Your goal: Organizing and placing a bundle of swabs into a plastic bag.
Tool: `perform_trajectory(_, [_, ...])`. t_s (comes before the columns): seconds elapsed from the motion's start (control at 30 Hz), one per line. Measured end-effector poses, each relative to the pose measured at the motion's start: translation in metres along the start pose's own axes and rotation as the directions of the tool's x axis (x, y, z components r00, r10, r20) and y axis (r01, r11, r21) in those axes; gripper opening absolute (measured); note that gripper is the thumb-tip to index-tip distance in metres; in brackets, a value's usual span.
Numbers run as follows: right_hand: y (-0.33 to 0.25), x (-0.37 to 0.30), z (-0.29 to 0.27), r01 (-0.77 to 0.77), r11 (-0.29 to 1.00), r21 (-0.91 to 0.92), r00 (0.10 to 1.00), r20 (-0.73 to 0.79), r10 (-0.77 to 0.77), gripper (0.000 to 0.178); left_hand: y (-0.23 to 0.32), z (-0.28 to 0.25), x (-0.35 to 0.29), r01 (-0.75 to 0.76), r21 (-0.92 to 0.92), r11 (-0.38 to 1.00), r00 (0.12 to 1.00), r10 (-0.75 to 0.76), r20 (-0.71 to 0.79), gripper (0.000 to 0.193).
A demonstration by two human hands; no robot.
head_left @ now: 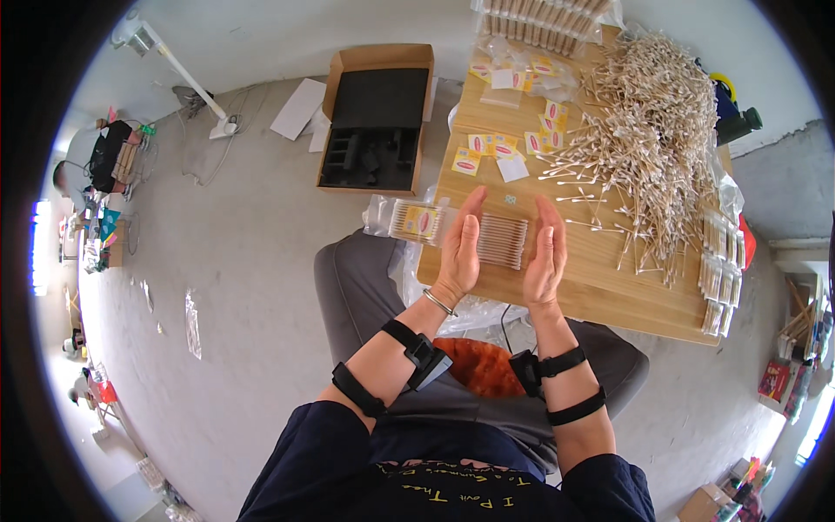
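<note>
A neat row of cotton swabs [502, 242] lies on the wooden table [600, 296] near its front edge. My left hand [464, 248] stands at the row's left end, fingers stretched out and palm facing inward. At the opposite end, my right hand [545, 252] is held the same way, its fingers straight. Both hands are close to the swab tips; whether they touch them I cannot tell. Just left of my left hand sits a clear plastic bag [416, 221] of swabs with a yellow-and-white card.
A large heap of loose cotton swabs [652, 122] covers the table's right side. Yellow cards [493, 145] lie further back, below bundled swabs [544, 22]. Filled packs [720, 274] line the right edge. An open cardboard box [374, 122] with black foam rests on the floor.
</note>
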State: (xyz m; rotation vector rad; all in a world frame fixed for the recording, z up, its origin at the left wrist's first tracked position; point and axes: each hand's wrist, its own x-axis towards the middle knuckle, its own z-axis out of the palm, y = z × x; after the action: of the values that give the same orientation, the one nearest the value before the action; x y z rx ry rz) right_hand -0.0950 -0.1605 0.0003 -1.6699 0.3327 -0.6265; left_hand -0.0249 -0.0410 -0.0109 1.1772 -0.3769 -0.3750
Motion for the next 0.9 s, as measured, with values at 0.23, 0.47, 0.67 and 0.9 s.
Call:
perform_trajectory(0.23, [-0.016,-0.012,-0.017,0.256,0.802,-0.54,0.946,0.311,-0.092,0.102,0.003,0.001,0.001,0.007,-0.069,0.998,1.0,-0.007,-0.004,0.064])
perform_trajectory(0.47, [-0.011,-0.013,-0.008,0.144,0.914,-0.381,0.977,0.2,-0.07,0.08,0.004,0.001,0.001,-0.012,0.005,1.0,1.0,0.012,-0.001,0.064])
perform_trajectory(0.67, [-0.006,-0.005,0.008,-0.015,0.983,-0.182,1.0,0.007,0.017,0.048,0.003,0.001,0.0,-0.016,0.011,1.0,1.0,0.016,-0.005,0.063])
perform_trajectory(0.9, [-0.009,-0.008,0.01,0.005,0.983,-0.183,0.999,0.045,0.003,0.048,0.0,-0.002,0.001,-0.019,-0.002,1.0,1.0,0.019,-0.01,0.061])
